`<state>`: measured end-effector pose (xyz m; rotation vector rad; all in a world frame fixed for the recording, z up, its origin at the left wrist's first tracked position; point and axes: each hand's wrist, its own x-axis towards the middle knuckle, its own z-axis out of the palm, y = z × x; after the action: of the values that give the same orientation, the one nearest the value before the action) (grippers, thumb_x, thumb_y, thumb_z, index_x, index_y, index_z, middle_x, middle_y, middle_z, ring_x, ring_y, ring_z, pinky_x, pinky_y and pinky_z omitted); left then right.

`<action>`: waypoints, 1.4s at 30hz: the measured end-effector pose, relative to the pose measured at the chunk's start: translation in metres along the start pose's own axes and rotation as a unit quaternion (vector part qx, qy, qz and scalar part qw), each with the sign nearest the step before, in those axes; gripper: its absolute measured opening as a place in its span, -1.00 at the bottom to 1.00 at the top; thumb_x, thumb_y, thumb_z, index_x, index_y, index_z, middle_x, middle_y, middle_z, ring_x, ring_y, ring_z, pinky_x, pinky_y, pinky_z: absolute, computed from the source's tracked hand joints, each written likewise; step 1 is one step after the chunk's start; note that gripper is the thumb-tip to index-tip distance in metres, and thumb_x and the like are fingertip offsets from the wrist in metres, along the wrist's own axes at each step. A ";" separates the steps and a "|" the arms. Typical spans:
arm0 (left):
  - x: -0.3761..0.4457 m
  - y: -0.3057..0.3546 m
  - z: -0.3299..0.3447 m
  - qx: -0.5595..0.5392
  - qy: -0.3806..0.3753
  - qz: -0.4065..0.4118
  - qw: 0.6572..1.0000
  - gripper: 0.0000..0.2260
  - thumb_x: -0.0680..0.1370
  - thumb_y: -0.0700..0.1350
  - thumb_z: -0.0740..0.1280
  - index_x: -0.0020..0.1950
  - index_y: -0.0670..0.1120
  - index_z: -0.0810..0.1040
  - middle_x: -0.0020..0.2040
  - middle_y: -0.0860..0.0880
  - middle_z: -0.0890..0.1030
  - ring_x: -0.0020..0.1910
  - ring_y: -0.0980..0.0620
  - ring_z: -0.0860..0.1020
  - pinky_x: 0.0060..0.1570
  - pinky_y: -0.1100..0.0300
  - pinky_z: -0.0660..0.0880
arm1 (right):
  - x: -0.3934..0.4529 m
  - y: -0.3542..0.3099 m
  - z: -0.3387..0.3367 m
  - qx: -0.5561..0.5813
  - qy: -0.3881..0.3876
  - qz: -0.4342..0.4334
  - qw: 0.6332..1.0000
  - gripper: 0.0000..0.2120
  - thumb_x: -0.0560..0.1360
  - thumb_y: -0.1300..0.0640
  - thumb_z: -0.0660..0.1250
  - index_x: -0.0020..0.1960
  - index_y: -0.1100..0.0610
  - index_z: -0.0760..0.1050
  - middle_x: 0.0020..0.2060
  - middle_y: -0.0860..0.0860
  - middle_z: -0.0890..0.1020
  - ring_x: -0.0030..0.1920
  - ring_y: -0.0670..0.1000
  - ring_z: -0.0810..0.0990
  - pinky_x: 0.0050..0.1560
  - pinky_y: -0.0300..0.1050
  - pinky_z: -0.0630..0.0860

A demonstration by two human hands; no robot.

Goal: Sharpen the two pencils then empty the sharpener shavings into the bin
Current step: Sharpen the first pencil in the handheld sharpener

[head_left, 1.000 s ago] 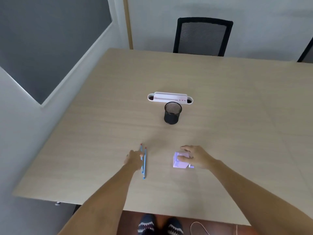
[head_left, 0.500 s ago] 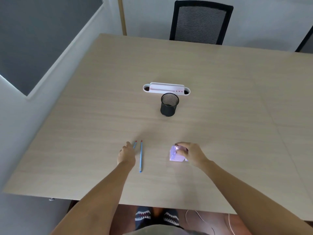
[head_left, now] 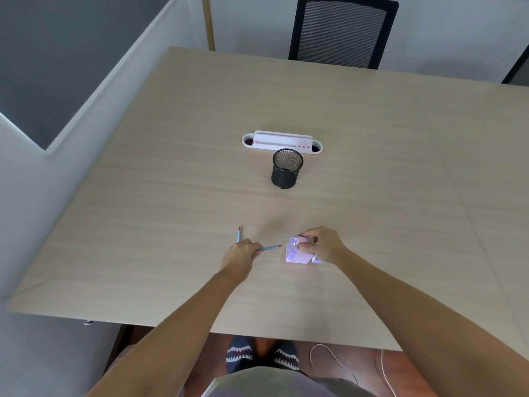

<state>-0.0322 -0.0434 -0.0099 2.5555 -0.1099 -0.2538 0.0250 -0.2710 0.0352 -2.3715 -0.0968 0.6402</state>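
Lifted since the earlier frame, one blue pencil with a red end (head_left: 270,248) now points at the small lilac box-shaped sharpener (head_left: 297,253), left hand (head_left: 240,256) fingers closed around it; right hand (head_left: 322,244) fingers clasp the sharpener on the pale wood desk (head_left: 372,196); second blue pencil (head_left: 239,234) lies beside the left hand; black mesh bin (head_left: 286,168) stands well beyond.

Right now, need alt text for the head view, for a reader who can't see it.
A person's left hand holds a blue pencil with a red tip aimed at a small lilac plastic sharpener, which the right hand steadies on a pale wooden table. A second blue pencil lies beside the left hand; a black mesh cup stands farther back.
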 end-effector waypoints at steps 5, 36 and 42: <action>0.007 0.005 0.004 0.006 -0.021 0.003 1.000 -0.80 0.61 -0.14 0.19 0.14 -0.05 0.57 0.00 -0.08 0.57 -0.07 -0.13 0.55 -0.13 0.06 0.47 | -0.003 -0.001 0.001 0.025 0.003 0.011 1.000 -0.82 0.42 0.22 0.37 0.01 0.10 0.63 -0.22 0.02 0.56 -0.23 0.03 0.47 -0.29 -0.14 0.50; 0.035 0.032 0.021 0.046 -0.026 0.072 0.996 -0.80 0.62 -0.11 0.15 0.05 -0.05 0.57 -0.14 -0.07 0.58 -0.16 -0.12 0.53 -0.17 0.13 0.35 | 0.007 0.001 0.001 -0.002 -0.012 0.024 1.000 -0.90 0.41 0.16 0.36 -0.12 0.01 0.61 -0.36 -0.13 0.50 -0.32 -0.04 0.46 -0.43 -0.24 0.38; 0.038 0.040 0.016 0.094 -0.100 0.062 0.989 -0.82 0.60 -0.18 0.15 0.14 -0.05 0.49 0.04 -0.07 0.54 0.04 -0.11 0.51 -0.04 0.11 0.34 | 0.000 0.005 0.000 0.033 0.002 0.013 0.999 -0.83 0.40 0.16 0.40 -0.01 0.10 0.62 -0.22 0.00 0.61 -0.21 0.01 0.53 -0.36 -0.28 0.47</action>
<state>0.0007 -0.0902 -0.0075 2.6893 -0.3838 -0.4726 0.0243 -0.2745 0.0323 -2.3135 -0.0415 0.6420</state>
